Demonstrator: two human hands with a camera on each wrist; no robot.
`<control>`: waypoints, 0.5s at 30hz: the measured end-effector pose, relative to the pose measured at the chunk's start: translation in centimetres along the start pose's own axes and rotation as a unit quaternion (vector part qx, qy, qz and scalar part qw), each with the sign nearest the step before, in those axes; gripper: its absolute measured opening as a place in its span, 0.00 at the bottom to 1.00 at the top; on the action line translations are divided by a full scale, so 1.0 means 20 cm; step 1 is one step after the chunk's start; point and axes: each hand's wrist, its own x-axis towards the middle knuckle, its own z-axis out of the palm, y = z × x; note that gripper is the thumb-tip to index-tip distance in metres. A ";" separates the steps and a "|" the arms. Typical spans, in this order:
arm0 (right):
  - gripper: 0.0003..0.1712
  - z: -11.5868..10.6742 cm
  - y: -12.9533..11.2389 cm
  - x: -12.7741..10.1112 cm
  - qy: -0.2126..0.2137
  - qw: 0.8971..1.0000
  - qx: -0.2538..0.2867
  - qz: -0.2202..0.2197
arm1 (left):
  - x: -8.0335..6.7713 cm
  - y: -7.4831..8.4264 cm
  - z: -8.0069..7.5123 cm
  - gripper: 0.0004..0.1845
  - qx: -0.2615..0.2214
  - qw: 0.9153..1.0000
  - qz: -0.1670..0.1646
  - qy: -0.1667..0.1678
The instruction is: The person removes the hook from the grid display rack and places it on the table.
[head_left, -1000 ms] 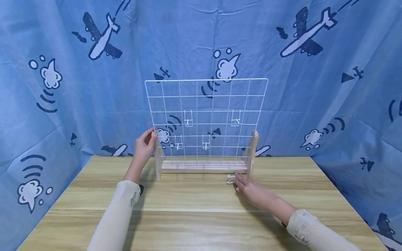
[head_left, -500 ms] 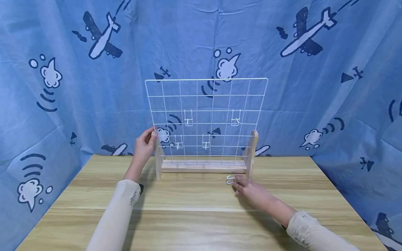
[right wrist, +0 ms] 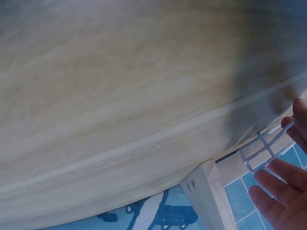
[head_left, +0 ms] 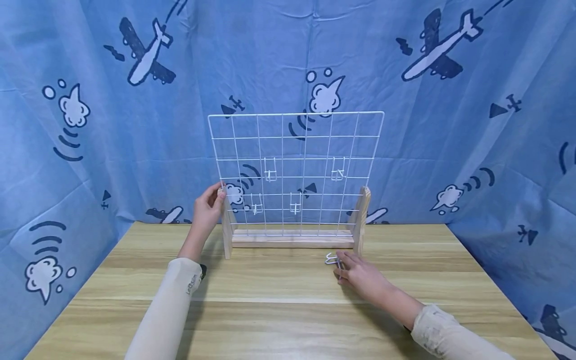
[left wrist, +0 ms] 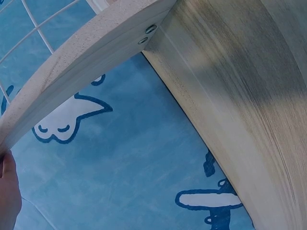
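Observation:
A white wire grid panel point(head_left: 294, 114) stands in a wooden stand point(head_left: 292, 245) on the table. Several white wire hooks hang on it, among them an upper left hook point(head_left: 270, 175) and a lower middle hook point(head_left: 295, 208). My left hand point(head_left: 208, 207) grips the top of the stand's left upright point(head_left: 227, 235), fingers behind and thumb in front. In front of the right upright point(head_left: 360, 225), my right hand point(head_left: 362, 277) pinches a loose wire hook point(right wrist: 259, 136) between thumb and index finger. The right wrist view shows its square wire frame beside the other, spread fingers point(right wrist: 283, 187).
The wood-grain table point(head_left: 279, 320) reaches back to a blue curtain point(head_left: 288, 60) printed with planes and clouds, which also hangs at both sides. Screws point(left wrist: 150, 28) show on the stand's left upright, close to the left wrist camera.
My right hand has turned the loose hook, and a prong now shows below its fingers. That hand has come slightly nearer to me. The left hand and the stand have not moved.

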 end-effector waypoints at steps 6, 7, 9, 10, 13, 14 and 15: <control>0.12 0.02 0.01 0.00 0.000 1.000 -0.011 -0.011 | 0.02 -0.06 0.00 0.22 0.004 1.000 -0.003 0.006; 0.12 0.02 0.01 0.00 0.000 1.000 -0.013 -0.012 | 0.02 -0.06 0.00 0.22 0.004 1.000 -0.004 0.006; 0.12 0.02 0.01 0.00 -0.001 1.000 -0.016 -0.014 | 0.02 -0.05 0.00 0.22 0.002 1.000 -0.006 0.005; 0.13 0.02 0.01 0.00 0.001 1.000 -0.018 -0.015 | 0.02 -0.05 0.00 0.22 0.001 1.000 -0.007 0.005; 0.13 0.02 0.00 0.00 0.007 0.999 -0.026 -0.019 | 0.02 -0.05 0.00 0.22 0.001 1.000 -0.009 0.004; 0.14 0.02 0.00 0.00 0.010 0.999 -0.028 -0.020 | 0.02 -0.05 0.00 0.22 0.002 1.000 -0.010 0.003; 0.14 0.02 0.00 0.00 0.012 0.999 -0.030 -0.022 | 0.02 -0.05 0.00 0.22 0.003 1.000 -0.011 0.004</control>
